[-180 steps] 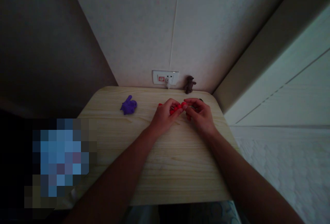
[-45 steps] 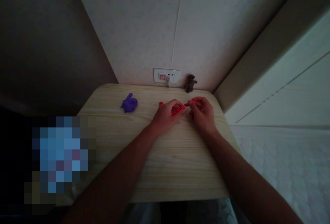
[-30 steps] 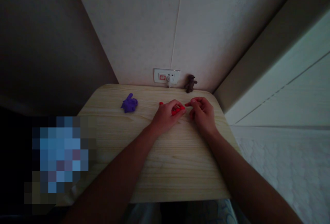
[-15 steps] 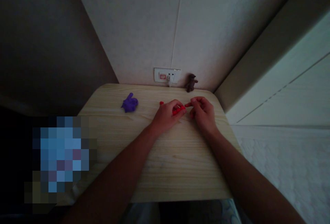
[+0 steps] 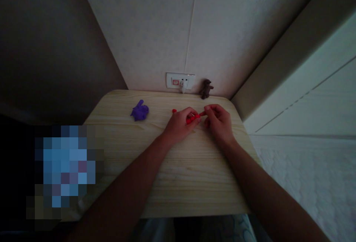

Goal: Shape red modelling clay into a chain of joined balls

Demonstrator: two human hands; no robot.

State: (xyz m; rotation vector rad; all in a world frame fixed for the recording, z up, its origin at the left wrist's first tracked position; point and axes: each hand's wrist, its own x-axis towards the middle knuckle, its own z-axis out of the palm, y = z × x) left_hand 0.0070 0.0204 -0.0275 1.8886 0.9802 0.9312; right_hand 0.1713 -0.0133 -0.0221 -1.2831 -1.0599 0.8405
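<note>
Red clay piece (image 5: 192, 118) sits in your left hand (image 5: 182, 123), above the middle-right part of the pale wood-grain tabletop (image 5: 178, 179). It looks lumpy, a short row of rounded bumps, and your curled fingers hide part of it. You have it pinched between the thumb and the fingers of that hand, with its rounded end showing at your fingertips, toward your other hand.

Your right hand (image 5: 218, 121) is just beside that end. Its index finger points toward the clay, its thumb lies bent near the index finger, and the other fingers are curled in. You may be touching the clay with the index fingertip, but the view is too dim and small to tell; nor can you tell whether anything is held within that hand.

Just beyond your left wrist, a small red bit (image 5: 174, 111) lies on the tabletop. Well apart to its left, you have a purple clay figure (image 5: 140, 111) with a rounded part sticking up toward the wall (image 5: 150, 34). At the far edge, a dark brown figure (image 5: 206, 89) stands upright close to the wall, beyond your right hand. To its left, a white wall socket (image 5: 170, 82) carries a clear plug (image 5: 182, 85).
</note>
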